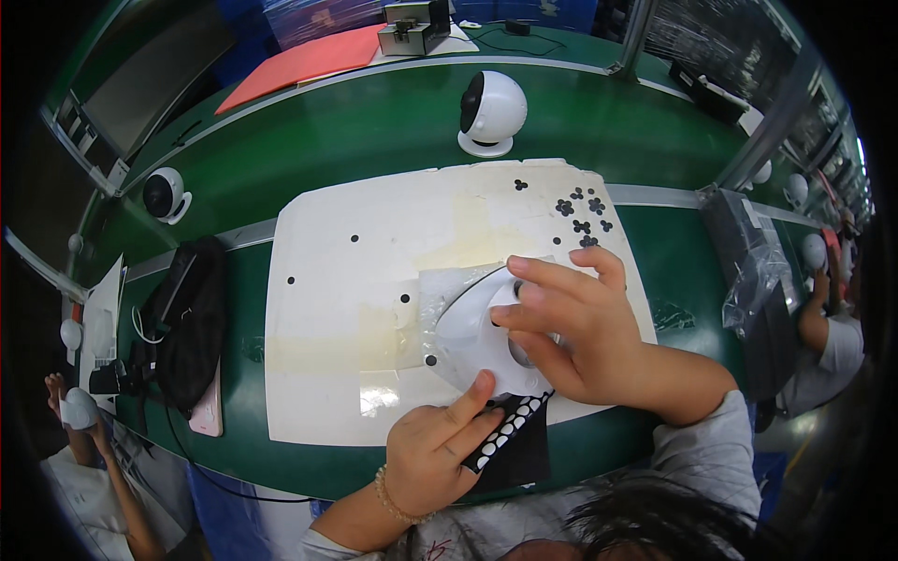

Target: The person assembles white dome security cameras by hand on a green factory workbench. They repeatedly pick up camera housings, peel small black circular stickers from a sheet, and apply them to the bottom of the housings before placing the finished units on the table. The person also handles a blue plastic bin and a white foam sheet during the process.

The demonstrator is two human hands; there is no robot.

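Observation:
In front of me a white rounded plastic shell (472,323) lies on a clear bubble-wrap sheet (435,290). My right hand (589,327) is over its right side, with the fingertips pinched around a small round black pad (496,323) at the shell's surface. The hand hides part of the shell. My left hand (435,449) has its index finger stretched out, the tip touching the shell's near edge. Its other fingers lie by a black strip with white round spots (510,433), on a dark sheet at the near edge.
A white board (327,365) lies under the work, with loose black pads (405,298) and several black clusters (582,226) on it. White ball-shaped devices (500,107) stand beyond and at left. A black bag (196,327) lies left, a grey box (739,243) right. Other people sit at both sides.

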